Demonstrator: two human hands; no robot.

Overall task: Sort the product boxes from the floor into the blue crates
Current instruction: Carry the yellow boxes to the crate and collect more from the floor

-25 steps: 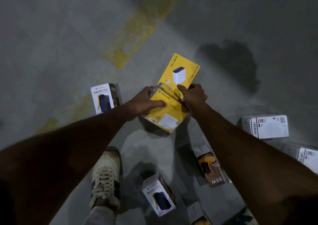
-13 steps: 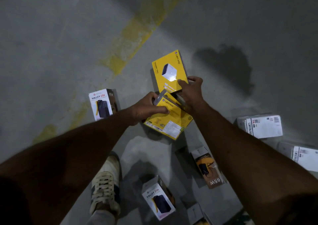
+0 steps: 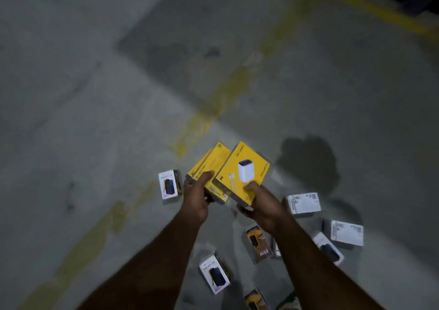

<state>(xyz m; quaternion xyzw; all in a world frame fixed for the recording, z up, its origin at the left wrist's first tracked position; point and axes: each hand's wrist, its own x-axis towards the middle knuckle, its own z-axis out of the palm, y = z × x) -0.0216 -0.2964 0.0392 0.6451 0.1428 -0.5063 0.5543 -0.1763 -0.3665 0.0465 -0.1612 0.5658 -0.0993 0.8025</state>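
— Between the two sets of fingers, what's held?

— Yellow boxes. The left hand curls round a yellow box stack, thumb on top. The right hand grips a yellow charger box, thumb on its near corner. The two overlap slightly.

— Arm pose?

— Both forearms reach forward, hands raised above the concrete floor.

— Below the fingers?

— White power bank boxes, an orange 65W box, white label-up boxes. Beyond the fingertips: bare floor, a worn yellow line. No crate shows.
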